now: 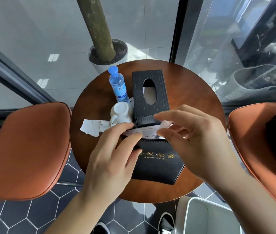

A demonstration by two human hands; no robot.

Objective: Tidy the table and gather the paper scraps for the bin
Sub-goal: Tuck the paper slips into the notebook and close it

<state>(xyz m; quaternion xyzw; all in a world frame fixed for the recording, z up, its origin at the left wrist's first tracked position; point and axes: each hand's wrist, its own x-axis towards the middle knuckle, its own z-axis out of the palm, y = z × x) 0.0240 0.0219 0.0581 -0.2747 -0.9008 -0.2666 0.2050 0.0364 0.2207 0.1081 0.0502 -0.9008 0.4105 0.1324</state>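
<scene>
**A:** From the head camera, where are the hands?

**B:** Both are over the near half of the round wooden counter [193, 92], close together. The right hand [193, 137] pinches a pale paper scrap [166, 124] between thumb and forefinger, just in front of the black tissue box [163, 92].

**A:** And the left hand [111, 154]?

**B:** Its forefinger and thumb lie on either side of a white sheet [140, 130] at the far edge of the black notebook [157, 164]. I cannot tell whether it grips the sheet.

**A:** Any other paper?

**B:** A torn slip [92, 127] lies flat near the counter's left edge, beside an upturned white cup [121, 112]. A water bottle [118, 85] stands behind the cup, left of the tissue box.

**A:** The bin?

**B:** A white bin [201, 215] sits on the floor below the counter's near right edge.
</scene>
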